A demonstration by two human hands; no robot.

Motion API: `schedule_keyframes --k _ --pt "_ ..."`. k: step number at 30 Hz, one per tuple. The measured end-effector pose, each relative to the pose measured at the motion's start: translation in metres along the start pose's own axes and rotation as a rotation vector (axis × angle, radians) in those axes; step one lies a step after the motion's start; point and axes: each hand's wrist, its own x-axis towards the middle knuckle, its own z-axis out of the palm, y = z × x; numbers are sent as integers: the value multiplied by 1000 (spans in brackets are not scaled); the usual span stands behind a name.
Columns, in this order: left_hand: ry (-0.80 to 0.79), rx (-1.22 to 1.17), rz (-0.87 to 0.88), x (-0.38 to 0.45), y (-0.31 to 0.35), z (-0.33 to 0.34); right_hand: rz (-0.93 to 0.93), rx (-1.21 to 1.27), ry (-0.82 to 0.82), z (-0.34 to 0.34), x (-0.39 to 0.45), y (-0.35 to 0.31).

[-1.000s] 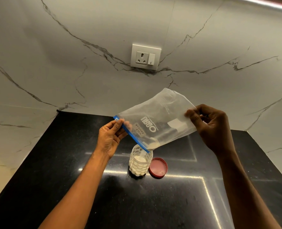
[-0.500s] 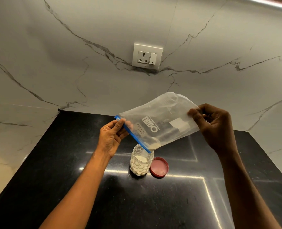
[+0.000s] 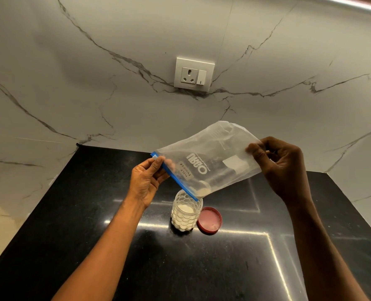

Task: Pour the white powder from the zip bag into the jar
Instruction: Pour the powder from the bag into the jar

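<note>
Left hand [image 3: 146, 181] pinches zip bag [image 3: 208, 161] mouth, right hand [image 3: 282, 166] pinches its bottom; raise bottom, keep corner over jar [image 3: 185, 211].

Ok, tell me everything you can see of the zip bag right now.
The zip bag is clear, thin plastic with a blue zip strip along its mouth, white printed lettering and a handwritten "milk powder" label. It is held in the air, tilted, with the mouth's lower corner over the open jar. A little white powder sits in that low corner; the rest looks nearly empty. The left hand pinches the zip edge near its upper end, and the right hand pinches the raised bottom edge.
</note>
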Motion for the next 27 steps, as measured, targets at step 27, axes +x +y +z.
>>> schedule_keyframes --k 27 --pt "12 -1 -13 1 -6 -2 -1 1 -19 2 0 -1"
